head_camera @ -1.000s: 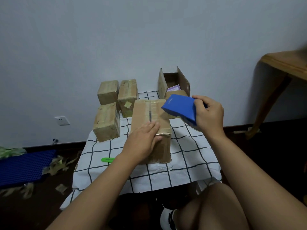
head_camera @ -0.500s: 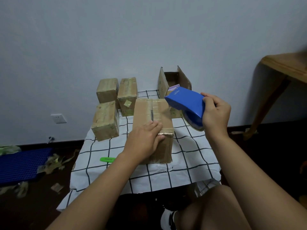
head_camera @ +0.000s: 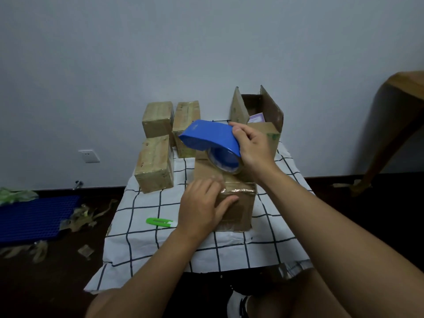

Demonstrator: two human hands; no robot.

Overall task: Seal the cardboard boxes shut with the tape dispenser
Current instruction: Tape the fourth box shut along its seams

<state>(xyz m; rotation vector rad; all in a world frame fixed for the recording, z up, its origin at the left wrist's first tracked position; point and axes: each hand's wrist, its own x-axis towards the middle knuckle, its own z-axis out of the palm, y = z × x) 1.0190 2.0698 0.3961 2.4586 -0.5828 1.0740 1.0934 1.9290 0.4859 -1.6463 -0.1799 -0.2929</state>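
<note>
Cardboard box [head_camera: 238, 203] in the middle of the checked tablecloth [head_camera: 229, 249] lies closed, its near end facing the person, with glossy tape along the top near edge. The left hand [head_camera: 204, 207] rests flat on that near end, fingers straight and spread over the top edge and front face, pressing rather than gripping. The right hand [head_camera: 254, 145] grips the rear of the blue tape dispenser [head_camera: 211, 136], thumb on top and fingers curled under it. The dispenser is tilted over the box's far half, nose pointing left; its roll seems to touch the top of the box, though the blur there makes contact uncertain.

Three closed boxes stand near the far left corner of the tablecloth: one [head_camera: 154, 164] along the left edge, two more [head_camera: 158, 119] [head_camera: 185, 118] behind it against the wall. An open box [head_camera: 263, 109] with raised flaps stands at the far right corner, something pale purple inside. A green utility knife [head_camera: 159, 221] lies just left of the left wrist. Torn tape scraps [head_camera: 85, 216] and a blue mat [head_camera: 34, 216] lie on the floor to the left.
</note>
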